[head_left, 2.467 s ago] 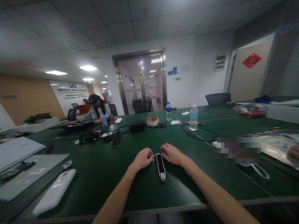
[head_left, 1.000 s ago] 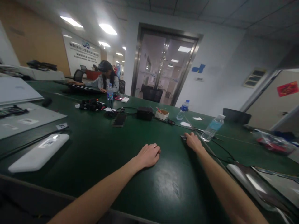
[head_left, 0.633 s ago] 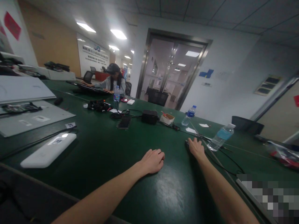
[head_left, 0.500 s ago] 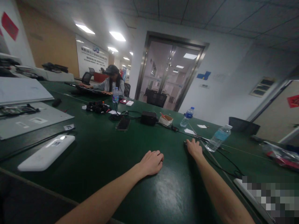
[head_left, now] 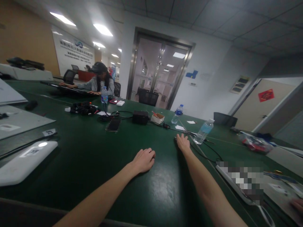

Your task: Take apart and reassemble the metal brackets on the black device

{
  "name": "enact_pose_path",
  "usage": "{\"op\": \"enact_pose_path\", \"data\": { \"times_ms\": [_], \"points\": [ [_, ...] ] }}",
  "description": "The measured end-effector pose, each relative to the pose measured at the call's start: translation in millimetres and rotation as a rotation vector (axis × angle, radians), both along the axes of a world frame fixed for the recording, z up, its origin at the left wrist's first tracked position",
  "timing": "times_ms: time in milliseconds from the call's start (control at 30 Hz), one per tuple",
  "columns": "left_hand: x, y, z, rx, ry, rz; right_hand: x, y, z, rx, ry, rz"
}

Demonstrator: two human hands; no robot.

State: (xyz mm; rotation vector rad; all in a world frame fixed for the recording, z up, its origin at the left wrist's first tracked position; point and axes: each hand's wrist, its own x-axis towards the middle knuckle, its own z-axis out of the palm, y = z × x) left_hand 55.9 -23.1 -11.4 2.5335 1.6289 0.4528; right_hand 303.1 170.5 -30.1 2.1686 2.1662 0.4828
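Observation:
My left hand (head_left: 143,160) rests palm down on the green table (head_left: 94,157), fingers loosely bent, a ring on one finger, nothing in it. My right hand (head_left: 183,142) is stretched further out and lies flat on the table with its fingers straight. A dark end of a slim black device (head_left: 175,138) peeks out at the left side of those fingers; the rest of it is hidden under the hand. Black cables (head_left: 208,150) run just right of that hand.
A water bottle (head_left: 204,131) stands right of my right hand, another bottle (head_left: 177,114) further back. A black box (head_left: 140,117), small carton (head_left: 157,118) and phone (head_left: 113,125) sit mid-table. A white device (head_left: 23,160) lies left. A person (head_left: 97,82) sits far left; another hand (head_left: 297,205) shows lower right.
The slim black device lay between both hands near the front edge; now my right hand is stretched far forward on top of it. My left hand has stayed on the table. The view has swung.

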Motion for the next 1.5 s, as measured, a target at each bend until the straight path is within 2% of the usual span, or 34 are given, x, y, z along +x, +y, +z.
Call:
{"op": "enact_pose_path", "data": {
  "times_ms": [133, 567, 800, 1333, 1500],
  "points": [
    [-1.3, 0.1, 0.4, -0.007, -0.008, -0.009, -2.4, -0.5, 1.9, -0.056, 0.048, -0.004],
    [-2.6, -5.7, 5.5, -0.021, 0.015, 0.001, 8.5, -10.7, -9.1, 0.007, 0.042, 0.081],
    [-4.0, -1.9, 0.0, -0.027, -0.017, 0.0, 7.1, -12.9, -7.2, 0.0, 0.024, 0.086],
    [-3.5, -1.8, 2.8, -0.039, -0.039, -0.004, 8.7, -17.0, -5.6, 0.006, 0.062, 0.072],
    [-2.7, -1.1, 2.1, -0.016, -0.033, -0.014, 10.8, -17.0, -6.0, -0.035, 0.058, 0.079]
  ]
}}
